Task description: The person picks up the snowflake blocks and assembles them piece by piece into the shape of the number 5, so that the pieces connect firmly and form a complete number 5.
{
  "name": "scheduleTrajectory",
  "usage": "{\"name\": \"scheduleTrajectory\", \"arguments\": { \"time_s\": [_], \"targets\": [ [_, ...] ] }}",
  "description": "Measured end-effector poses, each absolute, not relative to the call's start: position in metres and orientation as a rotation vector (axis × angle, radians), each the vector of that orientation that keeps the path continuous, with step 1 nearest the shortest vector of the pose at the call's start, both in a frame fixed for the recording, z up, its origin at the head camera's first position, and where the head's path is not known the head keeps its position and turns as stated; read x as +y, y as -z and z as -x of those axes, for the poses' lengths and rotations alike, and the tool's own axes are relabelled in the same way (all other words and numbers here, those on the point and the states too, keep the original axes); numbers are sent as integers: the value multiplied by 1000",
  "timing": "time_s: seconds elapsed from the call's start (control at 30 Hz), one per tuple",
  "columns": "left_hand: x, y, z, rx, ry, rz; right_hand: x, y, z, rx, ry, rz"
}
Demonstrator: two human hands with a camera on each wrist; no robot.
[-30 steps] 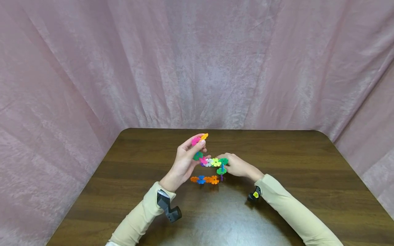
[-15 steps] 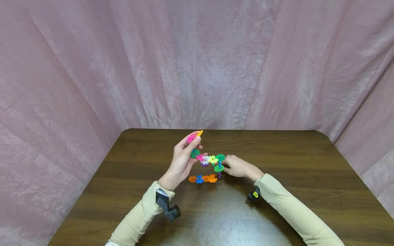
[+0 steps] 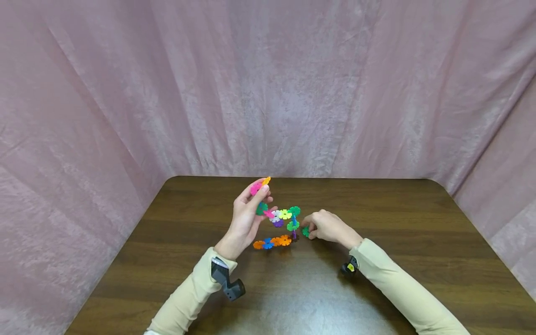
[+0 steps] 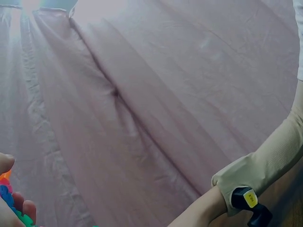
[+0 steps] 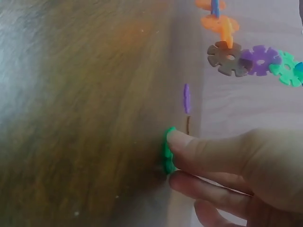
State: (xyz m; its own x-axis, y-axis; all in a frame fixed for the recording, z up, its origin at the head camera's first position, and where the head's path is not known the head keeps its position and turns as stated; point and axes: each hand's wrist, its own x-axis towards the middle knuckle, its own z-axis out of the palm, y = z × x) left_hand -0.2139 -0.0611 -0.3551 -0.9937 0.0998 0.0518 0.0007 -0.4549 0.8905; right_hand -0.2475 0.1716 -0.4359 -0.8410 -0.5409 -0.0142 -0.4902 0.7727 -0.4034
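Note:
My left hand point(image 3: 243, 223) grips the upper end of a bent chain of snowflake discs point(image 3: 285, 214), with an orange disc point(image 3: 266, 181) sticking out above the thumb. The chain runs right through pink, white, yellow and green discs, bends down, then returns left to a blue disc point(image 3: 267, 243) among orange ones. Part of it is hidden by the fingers. Right of the chain, my right hand point(image 3: 331, 227) pinches a loose green snowflake disc point(image 5: 168, 150) between thumb and fingers, low over the table. The chain's brown disc point(image 5: 229, 58) and purple disc point(image 5: 261, 60) hang apart from this hand.
On the wooden table point(image 3: 377, 204), a loose purple disc point(image 5: 187, 98) and a thin brown piece point(image 5: 188, 124) lie beyond the right hand's thumb. Pink curtains point(image 3: 268, 93) surround the table. Each wrist wears a small black camera point(image 3: 228, 281).
The left hand has shifted slightly left and up, carrying the chain along. The right hand has come clear of the chain, and the green disc in its fingers now shows.

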Motion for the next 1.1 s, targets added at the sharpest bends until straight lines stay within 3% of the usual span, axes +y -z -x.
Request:
{"name": "scheduleTrajectory", "arguments": {
  "time_s": [0.57,1.1],
  "targets": [
    [-59,359,216,1565,-2618,-136,182,441,253,2821,594,662],
    [-55,360,214,1614,-2549,-128,183,437,254,2768,1105,807]
  ]
}}
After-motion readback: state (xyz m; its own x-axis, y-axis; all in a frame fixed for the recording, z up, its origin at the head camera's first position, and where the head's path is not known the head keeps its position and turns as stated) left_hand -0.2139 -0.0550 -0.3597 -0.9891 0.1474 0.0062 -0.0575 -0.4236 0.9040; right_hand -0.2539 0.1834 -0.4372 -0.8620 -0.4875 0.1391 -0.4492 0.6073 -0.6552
